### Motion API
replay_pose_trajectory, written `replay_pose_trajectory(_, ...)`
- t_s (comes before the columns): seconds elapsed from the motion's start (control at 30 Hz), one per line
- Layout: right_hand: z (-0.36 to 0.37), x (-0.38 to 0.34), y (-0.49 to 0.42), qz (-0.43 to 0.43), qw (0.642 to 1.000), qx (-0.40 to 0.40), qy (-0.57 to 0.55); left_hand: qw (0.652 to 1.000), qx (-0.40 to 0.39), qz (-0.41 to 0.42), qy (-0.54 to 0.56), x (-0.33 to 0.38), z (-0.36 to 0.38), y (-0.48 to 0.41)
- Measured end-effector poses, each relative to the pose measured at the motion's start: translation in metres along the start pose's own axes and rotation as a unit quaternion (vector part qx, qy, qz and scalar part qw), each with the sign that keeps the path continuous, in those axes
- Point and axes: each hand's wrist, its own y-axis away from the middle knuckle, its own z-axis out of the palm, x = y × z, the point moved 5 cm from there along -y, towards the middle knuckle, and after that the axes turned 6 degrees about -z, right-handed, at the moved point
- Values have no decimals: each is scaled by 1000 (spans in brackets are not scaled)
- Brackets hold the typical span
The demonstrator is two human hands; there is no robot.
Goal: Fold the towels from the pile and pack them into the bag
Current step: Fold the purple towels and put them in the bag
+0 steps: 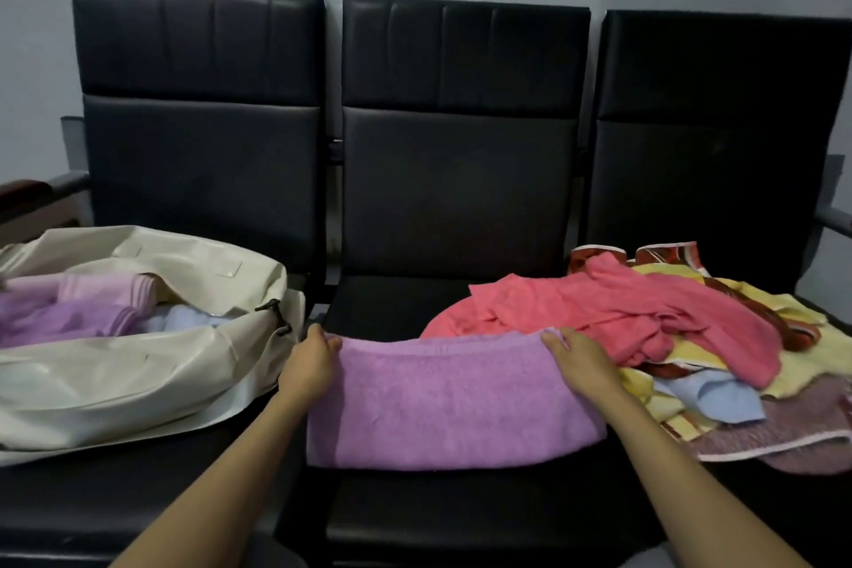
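The purple towel point(452, 401) lies on the middle black seat point(392, 300). The left hand point(311, 360) pinches its corner at 10 o'clock. The right hand point(582, 360) grips its corner at 2 o'clock. The white bag point(138, 383) sits at 9 o'clock, and the towel pile point(645, 314) at 3 o'clock.

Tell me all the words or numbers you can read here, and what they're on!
No words, numbers or signs can be read anywhere.
The cream bag: plain patches, no print.
The purple towel: plain.
The patterned towel in the pile: red-brown shapes only, no letters I can make out.
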Motion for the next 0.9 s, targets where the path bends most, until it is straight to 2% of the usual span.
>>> replay_pose_trajectory(0.17, 6, -11, -32, -11, 1000, 17, -14, 999, 24, -32, 16, 2, 9, -25)
replay_pose_trajectory(0.3, 19, -10, -46, -14, 999, 34, -10, 999, 47, -21, 1, 0, 19, -32)
replay_pose_trajectory(0.43, 37, 0, -52, -8, 1000, 22, 11, 993, 73, 14, -89, -1, 31, -33)
replay_pose_trajectory(0.47, 40, 1, -52, -11, 999, 15, 27, 986, 85, 27, -143, 0, 33, -31)
replay_pose_trajectory(0.53, 42, -2, -55, -19, 998, -7, 65, 949, 114, 86, -280, 9, 43, -29)
replay_pose_trajectory(0.57, 44, -3, -56, -16, 996, -25, 81, 934, 127, 137, -303, 19, 49, -24)
replay_pose_trajectory(0.63, 49, -2, -57, -8, 992, -71, 104, 923, 116, 243, -277, 45, 66, -6)
replay_pose_trajectory(0.67, 50, -3, -55, -10, 990, -85, 110, 932, 65, 272, -231, 57, 79, 6)
replay_pose_trajectory(0.7, 49, -7, -51, -20, 991, -87, 98, 950, -15, 263, -166, 65, 93, 17)
replay_pose_trajectory(0.77, 43, -23, -38, -73, 992, -94, 35, 968, -206, 145, 8, 76, 121, 39)
replay_pose_trajectory(0.8, 42, -33, -31, -108, 985, -136, -1, 951, -275, 59, 126, 79, 132, 47)
replay_pose_trajectory(0.83, 44, -44, -22, -132, 969, -205, -36, 919, -323, -26, 224, 80, 141, 53)
replay_pose_trajectory(0.87, 46, -53, -13, -138, 947, -282, -74, 886, -349, -85, 293, 79, 147, 53)
replay_pose_trajectory(0.9, 48, -59, -5, -129, 924, -345, -104, 867, -364, -108, 323, 77, 149, 51)
